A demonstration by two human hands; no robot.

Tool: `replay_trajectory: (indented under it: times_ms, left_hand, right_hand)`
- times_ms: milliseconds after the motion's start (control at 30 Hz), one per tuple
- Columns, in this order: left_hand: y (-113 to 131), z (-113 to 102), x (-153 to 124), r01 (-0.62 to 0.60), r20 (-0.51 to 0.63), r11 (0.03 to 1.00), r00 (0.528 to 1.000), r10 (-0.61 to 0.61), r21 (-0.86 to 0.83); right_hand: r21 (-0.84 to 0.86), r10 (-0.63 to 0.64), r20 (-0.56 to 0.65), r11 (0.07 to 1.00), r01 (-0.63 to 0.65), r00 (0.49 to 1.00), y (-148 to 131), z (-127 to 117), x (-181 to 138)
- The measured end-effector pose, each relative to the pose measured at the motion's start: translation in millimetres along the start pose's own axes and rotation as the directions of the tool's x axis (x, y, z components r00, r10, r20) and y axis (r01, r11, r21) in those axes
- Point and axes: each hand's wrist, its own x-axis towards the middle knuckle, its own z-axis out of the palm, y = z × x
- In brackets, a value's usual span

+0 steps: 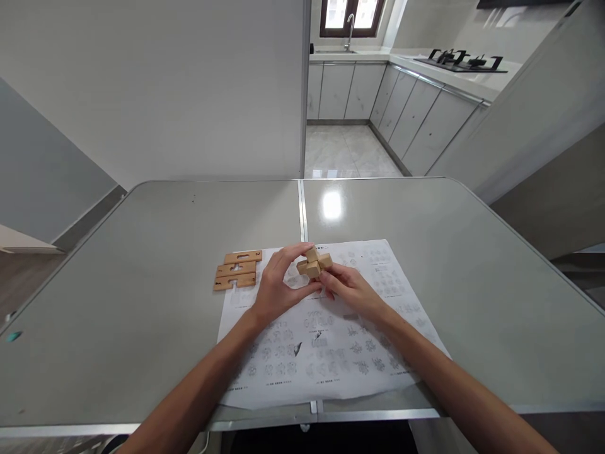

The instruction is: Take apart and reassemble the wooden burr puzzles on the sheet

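Together, left hand [276,287] and right hand [347,287] closed around a small wooden puzzle [314,263], raised just above the printed sheet [331,340] near the middle of the table [142,284]. Fingers [293,254] curled over top and sides, pinching the crossed blocks. Likely light, rigid, smooth-faced; loosely interlocked, so liable to slip apart unless gripped across the joints. Three flat notched wooden pieces [236,270] lying just left of the sheet. Rows of small diagrams and captions on the sheet, too tiny to read; no brand visible.

A home kitchen — sink faucet [350,28], hob [466,61], base cabinets [352,91].
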Motion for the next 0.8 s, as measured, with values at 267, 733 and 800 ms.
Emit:
replay_trajectory:
  times_ms: [267,733,800]
  left_hand:
    - [-7.5,-5.7,3.9,0.414,0.365,0.774,0.896,-0.253,-0.48]
    - [6.0,-6.2,2.7,0.419,0.303,0.808,0.9,-0.312,-0.414]
    - [9.6,-5.6,1.9,0.414,0.271,0.822,0.906,-0.327,-0.391]
  right_hand:
    - [0.041,0.027,0.11,0.999,-0.031,0.994,-2.8,-5.6,-0.7]
    - [-0.03,0.033,0.075,0.999,-0.031,0.997,8.6,-4.6,-1.1]
    - [-0.04,0.056,0.059,0.998,-0.054,0.997,11.9,-4.4,-0.7]
